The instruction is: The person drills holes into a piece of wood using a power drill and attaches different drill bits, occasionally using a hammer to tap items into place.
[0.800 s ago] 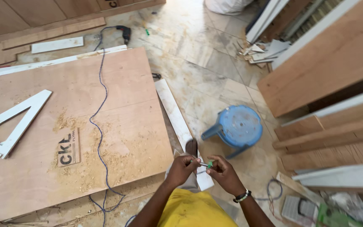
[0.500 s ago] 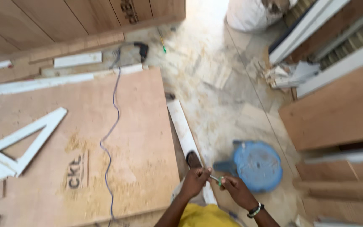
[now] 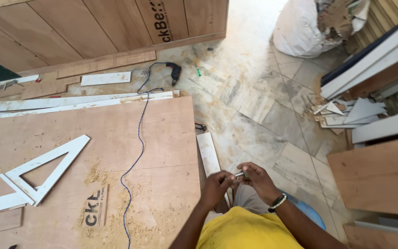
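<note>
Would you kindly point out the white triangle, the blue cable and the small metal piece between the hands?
white triangle (image 3: 51,169): head view, right bar.
blue cable (image 3: 140,143): head view, mid-run.
small metal piece (image 3: 240,174): head view, shaft.

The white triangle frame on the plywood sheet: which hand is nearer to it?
Left. The left hand is right of the white triangle frame, past the blue cable. The right hand is farther right.
</note>
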